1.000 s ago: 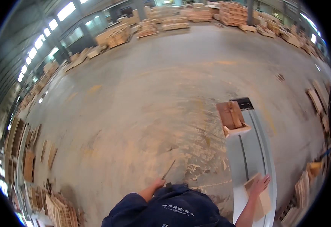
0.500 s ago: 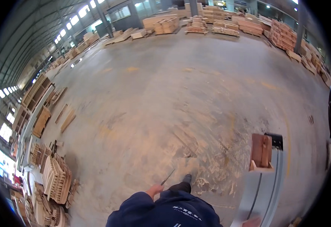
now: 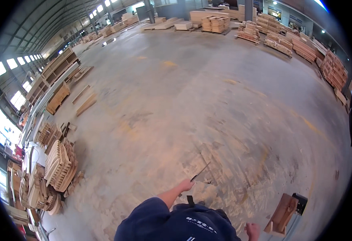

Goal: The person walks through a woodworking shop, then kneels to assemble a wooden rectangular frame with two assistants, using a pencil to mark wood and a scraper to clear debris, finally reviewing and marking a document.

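Observation:
My left hand (image 3: 186, 185) is stretched out ahead of my body, its fingers wrapped round the dark handle of a long thin blade-like tool (image 3: 200, 171). The tool points forward and to the right above the floor; its exact kind is too small to tell. Low on the right, my right hand (image 3: 252, 231) is curled closed, with nothing visible in it. Just right of that hand a reddish-brown wooden box-like piece (image 3: 282, 213) sits on a grey metal bench (image 3: 293, 227). A black fitting (image 3: 300, 203) is at the bench's far end.
Stacked shaped wooden parts (image 3: 58, 165) stand on the left. Beyond them are wooden shelving (image 3: 59, 64), a wooden crate (image 3: 58, 98) and loose boards (image 3: 86, 104) on the dusty concrete floor (image 3: 164, 112). Timber stacks (image 3: 216, 23) line the far side, with more piled lumber (image 3: 334, 70) at far right.
The view has turned left, and the bench now sits lower in it. My left arm has reached farther forward with the tool. My right hand has come off the bench and curled closed.

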{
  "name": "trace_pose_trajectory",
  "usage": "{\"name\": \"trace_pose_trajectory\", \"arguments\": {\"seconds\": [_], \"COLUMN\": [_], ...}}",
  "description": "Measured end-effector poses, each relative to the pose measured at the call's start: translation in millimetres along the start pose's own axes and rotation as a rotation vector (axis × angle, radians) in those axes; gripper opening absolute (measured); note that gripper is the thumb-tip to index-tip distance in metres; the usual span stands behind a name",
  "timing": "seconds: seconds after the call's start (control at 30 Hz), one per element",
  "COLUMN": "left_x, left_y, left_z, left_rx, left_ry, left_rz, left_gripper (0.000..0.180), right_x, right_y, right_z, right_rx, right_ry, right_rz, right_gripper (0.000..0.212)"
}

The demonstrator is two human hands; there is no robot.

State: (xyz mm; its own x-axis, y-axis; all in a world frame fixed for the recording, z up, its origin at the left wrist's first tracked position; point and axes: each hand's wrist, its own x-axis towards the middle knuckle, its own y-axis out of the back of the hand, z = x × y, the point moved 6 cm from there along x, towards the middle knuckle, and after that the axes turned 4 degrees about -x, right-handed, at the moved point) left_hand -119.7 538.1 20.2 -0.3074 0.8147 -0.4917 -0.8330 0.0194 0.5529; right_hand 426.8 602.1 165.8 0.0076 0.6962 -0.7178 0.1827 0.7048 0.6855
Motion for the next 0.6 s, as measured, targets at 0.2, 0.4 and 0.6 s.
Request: {"name": "trace_pose_trajectory", "arguments": {"seconds": [0.2,0.4,0.6], "left_x": [-1.4,-27.0,2.8], "left_y": [36.3,32.9,64.8], "left_z": [-66.7,-147.0,-114.2], "left_rx": [-0.176,-0.19,-0.268], "left_ry": [0.128,0.624,0.621], "left_rz": [0.222,0.169,0.204], "left_gripper": [0.045,0.053,0.051], "right_x": [63.7,146.6,215.1], "right_y": [129.8,241.9,310.1], "right_z": [-160.0,-262.5,-428.7], "right_rx": [0.319,0.197,0.18], "right_ry": [0.449,0.562,0.719], "right_rz": [0.356,0.454,0.251], "right_gripper": [0.031,0.032,0.032]}}
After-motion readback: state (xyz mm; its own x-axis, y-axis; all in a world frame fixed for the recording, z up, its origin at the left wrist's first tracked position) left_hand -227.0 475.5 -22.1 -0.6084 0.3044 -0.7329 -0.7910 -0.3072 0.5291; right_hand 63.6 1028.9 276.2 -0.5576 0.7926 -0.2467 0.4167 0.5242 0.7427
